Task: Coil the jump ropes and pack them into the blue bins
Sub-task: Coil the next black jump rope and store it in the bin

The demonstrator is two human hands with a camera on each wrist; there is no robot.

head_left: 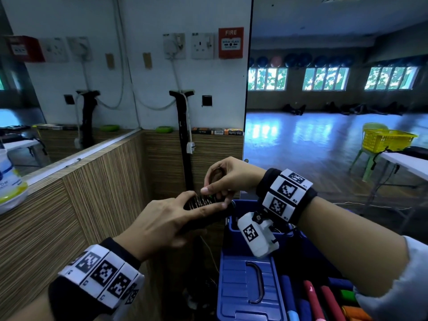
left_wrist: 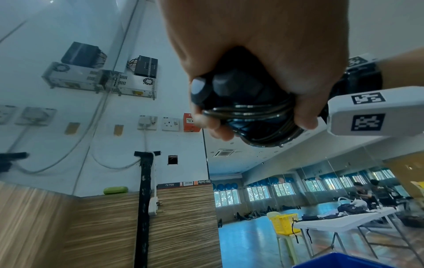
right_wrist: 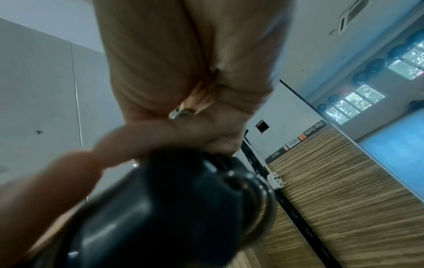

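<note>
Above the blue bin [head_left: 245, 283], near its far left corner, a person's two hands work on a dark jump rope [head_left: 203, 201] held in the air. The left hand [head_left: 166, 221] has its fingers curled round the black handles and the cord wound about them. The right hand [head_left: 228, 176], just above and touching the bundle, pinches a loop of cord between thumb and fingers. The bin's blue lid [head_left: 240, 290] with a grey handle lies below; coloured rope handles [head_left: 324, 300] sit to its right.
</note>
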